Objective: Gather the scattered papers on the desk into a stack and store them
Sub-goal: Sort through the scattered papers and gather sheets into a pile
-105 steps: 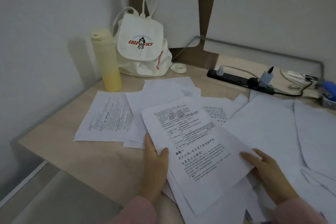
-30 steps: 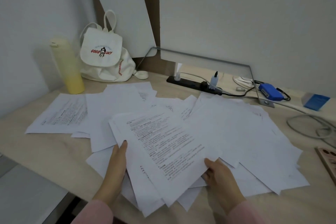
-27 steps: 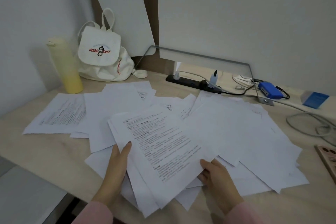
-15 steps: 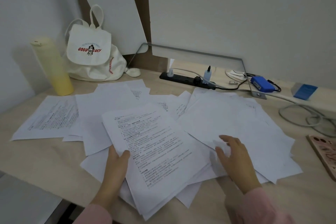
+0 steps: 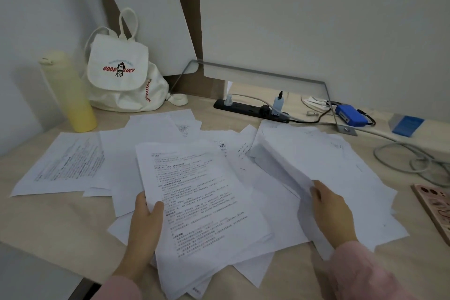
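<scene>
- Layers of papers (image 5: 151,134) overlap loosely on the desk (image 5: 60,224) and cover the middle of the frame.
- I see the left hand (image 5: 143,224), lower centre-left, grasping a printed bundle (image 5: 202,200) by its left edge, with the thumb on top and the fingers underneath.
- The bundle tilts up towards the camera above the sheets beneath it.
- The right hand (image 5: 331,214), lower right, pinches the near edge of a blank sheet (image 5: 304,161).
- The blank sheet is raised off the pile, and I see a shadow under its left side.
- One printed page (image 5: 60,163) lies flat at the left of the frame, its right edge tucked under a neighbour.
- A yellow bottle (image 5: 68,92) stands upright at upper left.
- A white bag (image 5: 121,75) sits just right of the bottle, against the wall.
- A power strip (image 5: 246,109) lies behind the papers at upper centre, with a blue box (image 5: 350,114) further right.
- A grey cable (image 5: 401,161) loops at the right of the frame.
- A board (image 5: 435,204) pokes in from the right edge.
</scene>
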{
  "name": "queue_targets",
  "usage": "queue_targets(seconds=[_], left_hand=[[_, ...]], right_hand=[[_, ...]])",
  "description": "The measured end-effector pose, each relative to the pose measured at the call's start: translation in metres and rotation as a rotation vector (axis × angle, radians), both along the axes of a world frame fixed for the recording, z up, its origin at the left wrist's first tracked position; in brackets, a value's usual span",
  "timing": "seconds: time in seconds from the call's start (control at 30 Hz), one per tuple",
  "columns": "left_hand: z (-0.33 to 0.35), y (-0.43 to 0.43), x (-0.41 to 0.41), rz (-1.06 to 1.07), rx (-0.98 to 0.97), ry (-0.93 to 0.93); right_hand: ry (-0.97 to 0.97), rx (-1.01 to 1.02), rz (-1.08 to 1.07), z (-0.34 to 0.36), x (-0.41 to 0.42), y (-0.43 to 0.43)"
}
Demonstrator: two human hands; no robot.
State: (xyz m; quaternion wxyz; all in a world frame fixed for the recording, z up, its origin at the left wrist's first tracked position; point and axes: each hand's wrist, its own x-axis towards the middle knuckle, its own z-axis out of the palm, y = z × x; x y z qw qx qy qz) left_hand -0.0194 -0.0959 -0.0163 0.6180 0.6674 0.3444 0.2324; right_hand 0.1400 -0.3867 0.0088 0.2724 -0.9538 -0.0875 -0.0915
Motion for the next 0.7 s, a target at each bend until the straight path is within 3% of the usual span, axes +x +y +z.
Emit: queue_targets(seconds=[0.1,0.43,0.7], left_hand=[[-0.003,0.001,0.000,-0.006,0.047,0.018],[-0.003,-0.001,0.000,-0.021,0.043,-0.023],[-0.005,0.002,-0.005,-0.054,-0.026,-0.037]], right_hand=[[-0.019,0.219,0.089,0.026,-0.006,0.007],[0.213,0.821,0.440,0.127,-0.043,0.057],[0.328,1.341,0.520,0.142,-0.043,0.044]])
